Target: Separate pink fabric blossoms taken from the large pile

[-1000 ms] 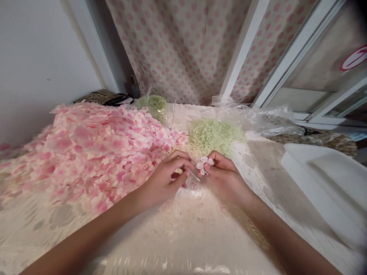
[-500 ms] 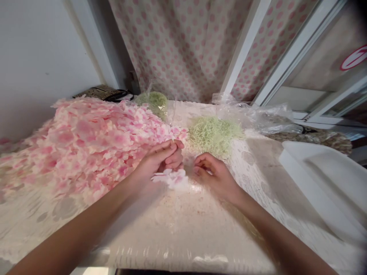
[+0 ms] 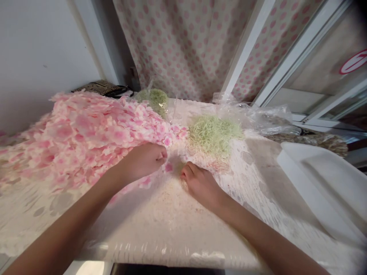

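At the far left, a broad heap of pink blossoms (image 3: pixel 86 130) covers much of the desk (image 3: pixel 172 236); judging by its bulk, plenty is left to handle. The left hand (image 3: pixel 145 160) is in front of the heap's right side, its grip curled closed; I cannot tell whether anything is in it. Behind, a green bundle (image 3: pixel 157 100) sits in clear wrapping. A loose blossom (image 3: pixel 168 167) lies between the hands. The right hand (image 3: pixel 197 183) has its grip drawn together, contents hidden. Just beyond it, the green strands (image 3: pixel 213 131) form a loose mound, also seemingly a good supply. Farther right come crumpled plastic (image 3: pixel 258 116) and a white tray (image 3: pixel 315 172). How much is done cannot be told.
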Motion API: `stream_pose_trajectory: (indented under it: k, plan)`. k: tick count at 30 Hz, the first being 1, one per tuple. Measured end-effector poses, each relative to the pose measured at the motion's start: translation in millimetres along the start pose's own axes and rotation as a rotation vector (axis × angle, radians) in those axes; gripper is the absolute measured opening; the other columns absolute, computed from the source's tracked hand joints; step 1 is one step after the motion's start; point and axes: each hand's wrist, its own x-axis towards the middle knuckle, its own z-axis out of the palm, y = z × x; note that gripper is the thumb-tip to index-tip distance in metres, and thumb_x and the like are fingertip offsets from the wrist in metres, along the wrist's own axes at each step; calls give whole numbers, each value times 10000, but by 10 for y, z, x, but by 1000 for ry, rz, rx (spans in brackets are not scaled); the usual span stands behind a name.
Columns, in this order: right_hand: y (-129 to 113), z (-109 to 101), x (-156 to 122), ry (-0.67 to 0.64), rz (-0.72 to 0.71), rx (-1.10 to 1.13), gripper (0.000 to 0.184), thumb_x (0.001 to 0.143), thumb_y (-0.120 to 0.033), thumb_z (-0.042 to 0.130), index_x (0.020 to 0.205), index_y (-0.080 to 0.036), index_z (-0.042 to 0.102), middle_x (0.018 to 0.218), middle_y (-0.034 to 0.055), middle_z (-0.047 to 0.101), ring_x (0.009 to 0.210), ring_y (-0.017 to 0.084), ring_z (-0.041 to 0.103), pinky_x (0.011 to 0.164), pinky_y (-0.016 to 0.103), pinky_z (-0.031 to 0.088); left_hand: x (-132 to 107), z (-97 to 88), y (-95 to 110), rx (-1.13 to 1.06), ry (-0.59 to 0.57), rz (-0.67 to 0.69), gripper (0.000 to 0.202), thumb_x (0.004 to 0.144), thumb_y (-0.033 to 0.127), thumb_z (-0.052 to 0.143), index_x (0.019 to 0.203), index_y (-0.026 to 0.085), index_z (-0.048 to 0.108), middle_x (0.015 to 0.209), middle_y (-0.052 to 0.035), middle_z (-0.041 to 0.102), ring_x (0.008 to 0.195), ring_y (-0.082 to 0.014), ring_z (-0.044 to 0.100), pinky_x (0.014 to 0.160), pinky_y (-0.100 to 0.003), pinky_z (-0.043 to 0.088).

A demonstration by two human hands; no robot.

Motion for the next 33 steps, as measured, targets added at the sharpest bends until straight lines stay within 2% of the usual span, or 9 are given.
stream_pose_trajectory:
  k: [2,5,8,12,18,22,25,28,33]
  plan:
    - [19,-8,-19,-9,14,23,198,841,-13,394,855,-138,546,828,84,601,664,172,551,567,287,408,-23,4,-11,9,-96,25,149,778,233,490,774,180,628,776,-44,651,732,-202,576,615,-261,329]
    - [76,-31,-52,-15,75,158,236,817,13,376,919,-144,520,794,63,606,622,161,539,548,276,386,-55,35,5,-9,-135,49,161,801,283,478,839,184,599,777,-32,634,707,-187,566,597,-253,320]
    - [148,-62,-66,43,73,328,247,834,-4,372,949,-159,527,837,62,608,691,162,565,604,274,412,-64,78,10,5,-172,95,172,836,293,436,768,177,544,742,-17,604,679,-164,549,595,-251,311]
    - [220,-97,-59,102,103,575,270,822,-14,390,891,-196,578,794,18,608,700,130,576,642,250,432,-38,131,-20,93,-180,58,267,864,325,390,658,166,447,638,-13,531,609,-151,506,569,-263,285]
    - [198,-122,-56,138,336,1123,100,803,-134,525,771,-204,589,602,-34,560,540,112,528,536,242,419,-5,121,48,-85,-142,128,319,893,392,355,670,170,410,625,9,468,576,-124,461,538,-248,278]
    - [134,-201,-54,252,275,1144,74,743,-169,654,689,-196,612,769,4,591,735,134,567,654,265,434,-35,140,132,-226,-141,160,246,867,358,426,709,169,430,611,34,420,545,-102,414,506,-229,267]
    - [92,-231,-48,271,204,1181,77,735,-172,680,680,-201,635,910,32,603,926,169,576,754,287,447,-63,171,182,-331,-149,200,165,851,290,453,745,165,468,646,34,461,589,-104,451,539,-220,304]
    - [69,-217,-47,250,189,1248,86,738,-153,677,688,-206,631,906,26,638,887,161,603,774,302,458,-83,175,229,-444,-180,236,141,846,260,470,751,160,494,684,30,496,630,-104,470,565,-213,323]
    - [74,-226,-67,271,226,1215,97,752,-145,665,694,-203,614,831,19,654,787,150,617,731,304,470,-84,152,254,-622,-224,293,198,869,296,476,738,154,520,665,40,475,594,-83,420,542,-199,303]
